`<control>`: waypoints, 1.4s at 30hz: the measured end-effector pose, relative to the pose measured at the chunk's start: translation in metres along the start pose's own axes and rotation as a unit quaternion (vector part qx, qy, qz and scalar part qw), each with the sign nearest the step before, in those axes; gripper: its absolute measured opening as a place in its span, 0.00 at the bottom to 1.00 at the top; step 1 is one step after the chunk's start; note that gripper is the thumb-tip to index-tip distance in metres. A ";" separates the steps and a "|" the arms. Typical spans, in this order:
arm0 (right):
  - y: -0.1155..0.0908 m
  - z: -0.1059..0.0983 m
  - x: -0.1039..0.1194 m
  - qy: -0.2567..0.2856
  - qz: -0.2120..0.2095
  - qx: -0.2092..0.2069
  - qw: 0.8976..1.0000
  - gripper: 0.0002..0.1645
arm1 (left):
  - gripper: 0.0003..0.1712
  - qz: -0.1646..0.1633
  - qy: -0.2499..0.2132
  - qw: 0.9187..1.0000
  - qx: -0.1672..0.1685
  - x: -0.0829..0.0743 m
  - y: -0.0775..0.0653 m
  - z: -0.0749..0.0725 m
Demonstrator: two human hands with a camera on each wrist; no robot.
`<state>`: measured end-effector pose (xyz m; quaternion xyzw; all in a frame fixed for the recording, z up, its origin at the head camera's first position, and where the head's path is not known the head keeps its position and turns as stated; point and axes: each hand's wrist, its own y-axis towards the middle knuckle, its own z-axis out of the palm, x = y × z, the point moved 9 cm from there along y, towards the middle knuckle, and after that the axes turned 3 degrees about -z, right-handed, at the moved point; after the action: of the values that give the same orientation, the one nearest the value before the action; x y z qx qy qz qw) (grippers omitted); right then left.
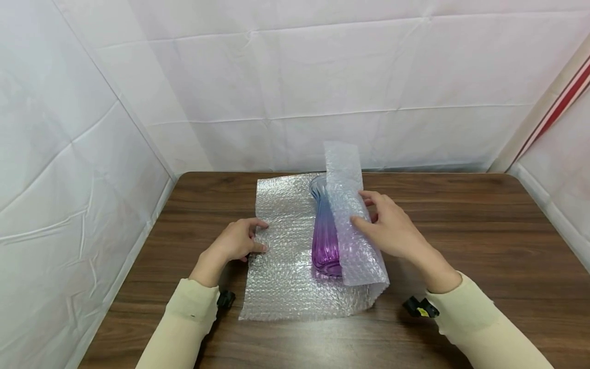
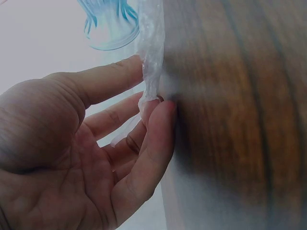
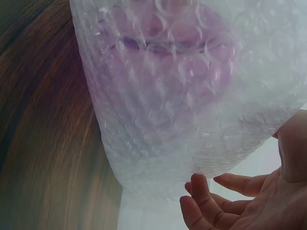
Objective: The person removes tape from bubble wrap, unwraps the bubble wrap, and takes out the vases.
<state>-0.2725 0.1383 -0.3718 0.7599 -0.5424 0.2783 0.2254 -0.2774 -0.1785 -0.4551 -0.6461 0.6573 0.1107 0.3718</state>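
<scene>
A glass vase (image 1: 325,240) lies on its side on a sheet of bubble wrap (image 1: 286,279), its clear-to-blue mouth pointing towards 12 o'clock and its purple base towards 6. The sheet is spread on a brown wood-grain table (image 1: 484,225), and its 3 o'clock side is folded up as a flap (image 1: 359,259) that covers part of the vase. In the right wrist view, purple shows through the bubbles.

At 9 o'clock from the vase, the left hand (image 1: 240,239) pinches the sheet's edge, thumb on 1 side and fingers on the other. At about 3 o'clock, the right hand (image 1: 389,225) has its thumb and fingers loosely spread against the outside of the flap; how firmly they press is hard to tell, as the film partly hides them.

Both arms come in from 7 and 5 o'clock in 2 pale sleeves (image 1: 184,318), with a small black device (image 1: 226,299) at each wrist. White cloth (image 1: 295,77) hangs beyond the table at 12 o'clock, and a red stripe (image 1: 564,102) runs down at 2.
</scene>
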 end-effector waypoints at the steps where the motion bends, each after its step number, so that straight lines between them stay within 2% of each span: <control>1: 0.000 -0.001 -0.001 0.001 -0.001 0.000 1.000 0.44 | 0.34 0.000 0.000 1.000 0.000 0.000 0.000 0.000; 12: -0.006 -0.008 -0.010 0.013 -0.002 0.012 1.000 0.45 | 0.34 0.001 -0.002 1.000 0.002 0.000 0.000 0.000; 20: -0.012 -0.013 -0.018 -0.039 -0.019 0.017 0.999 0.46 | 0.34 0.004 0.003 1.000 0.006 -0.001 -0.001 0.000; 26: -0.015 -0.014 -0.025 -0.047 -0.002 0.035 0.998 0.42 | 0.35 0.001 0.004 1.000 0.006 -0.001 0.000 0.000; 33: -0.016 -0.021 -0.032 -0.070 0.005 0.030 0.997 0.39 | 0.35 0.001 0.005 1.000 0.005 0.000 0.000 0.000; 42: -0.019 -0.028 -0.040 -0.085 0.009 0.032 0.996 0.43 | 0.35 -0.001 0.001 1.000 0.006 0.001 0.001 0.000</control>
<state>-0.2696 0.1897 -0.3787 0.7824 -0.5577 0.2319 0.1519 -0.2779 -0.1788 -0.4563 -0.6442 0.6579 0.1058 0.3755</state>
